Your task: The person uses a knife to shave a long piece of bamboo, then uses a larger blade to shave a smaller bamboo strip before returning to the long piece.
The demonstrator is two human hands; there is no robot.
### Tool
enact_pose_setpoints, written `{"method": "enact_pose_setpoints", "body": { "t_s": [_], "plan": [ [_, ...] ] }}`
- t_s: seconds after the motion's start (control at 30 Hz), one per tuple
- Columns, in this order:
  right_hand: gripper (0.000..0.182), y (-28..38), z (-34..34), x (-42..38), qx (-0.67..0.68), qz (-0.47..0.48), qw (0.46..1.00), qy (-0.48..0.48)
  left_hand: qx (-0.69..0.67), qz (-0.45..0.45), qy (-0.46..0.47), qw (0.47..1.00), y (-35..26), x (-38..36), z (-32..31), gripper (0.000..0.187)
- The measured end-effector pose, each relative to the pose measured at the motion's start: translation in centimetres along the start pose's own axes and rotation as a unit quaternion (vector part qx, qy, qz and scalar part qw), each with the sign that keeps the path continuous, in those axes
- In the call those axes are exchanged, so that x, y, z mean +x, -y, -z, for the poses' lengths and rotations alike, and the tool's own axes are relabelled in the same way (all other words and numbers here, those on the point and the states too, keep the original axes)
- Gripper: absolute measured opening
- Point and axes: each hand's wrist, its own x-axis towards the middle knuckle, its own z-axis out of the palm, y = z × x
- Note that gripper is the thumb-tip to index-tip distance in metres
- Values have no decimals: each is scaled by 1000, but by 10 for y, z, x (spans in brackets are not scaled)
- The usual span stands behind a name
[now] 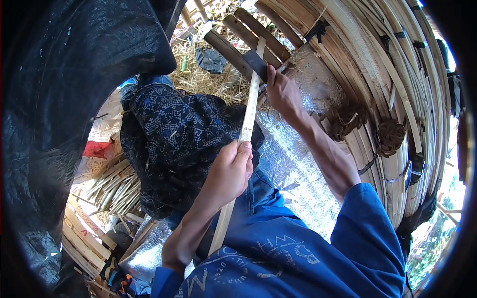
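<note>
My left hand [229, 171] is closed around a long pale bamboo strip [250, 113]. The strip slants from my shirt up past my lap to the far bamboo slats. In my right hand [284, 93] is a knife with a broad dark blade [255, 63], its handle mostly hidden by my fingers. The blade lies across the upper part of the strip, touching or just over it. A dark patterned cloth [184, 129] covers my lap beneath the strip.
Long bundled bamboo strips [367, 54] curve along the right. Brown coiled bands [391, 136] lie against them. Thick bamboo slats [248, 37] and straw shavings [231, 87] are ahead. Black plastic sheeting [54, 99] hangs at left, near a pile of thin sticks [117, 186].
</note>
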Motion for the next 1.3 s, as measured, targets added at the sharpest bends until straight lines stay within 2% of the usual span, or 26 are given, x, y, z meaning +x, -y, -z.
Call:
{"method": "enact_pose_setpoints", "body": {
  "t_s": [0.17, 0.27, 0.33, 0.47, 0.63, 0.7, 0.77, 0.87, 1.0, 1.07, 1.17, 1.3],
  "plan": [
    [58, 1, -5, -16, 0, 4, 1000, -18, -12, -8, 9, 1000, 3, 1, 5, 29],
    [55, 5, -1, -24, 52, -27, 998, 21, 0, -8, 27, 1000, 4, 1, 7, 29],
    [54, 1, -11, -32, 18, 3, 1000, 15, -8, 1, 6, 1000, 7, 4, 8, 27],
    [56, 6, -12, -49, 24, -22, 999, -21, 13, -5, 5, 1000, 6, 3, 8, 28],
    [61, 6, 0, -16, -7, -22, 997, 75, -18, -13, 25, 999, 9, 4, 13, 27],
    [63, 10, -1, 12, 25, -37, 998, 54, -19, -16, 24, 999, 9, 4, 12, 27],
    [63, 7, -4, 34, -10, -22, 1000, 15, -17, -6, 25, 1000, 8, 3, 12, 27],
    [62, -2, -14, 36, -12, -5, 999, -38, 5, -12, 15, 1000, 3, 2, 6, 27],
    [60, 0, -12, 18, -9, 7, 999, -37, 50, -26, 3, 998, 2, 2, 4, 29],
    [58, 7, -6, 5, 5, -6, 1000, 13, 54, -23, -4, 998, 3, 2, 5, 29],
    [57, -3, -15, -10, 36, 12, 999, 0, 55, -23, 0, 998, 4, 2, 5, 29],
    [56, -3, -12, -26, 38, -19, 999, -16, 47, -34, 4, 998, 7, 3, 5, 29]
  ]
}}
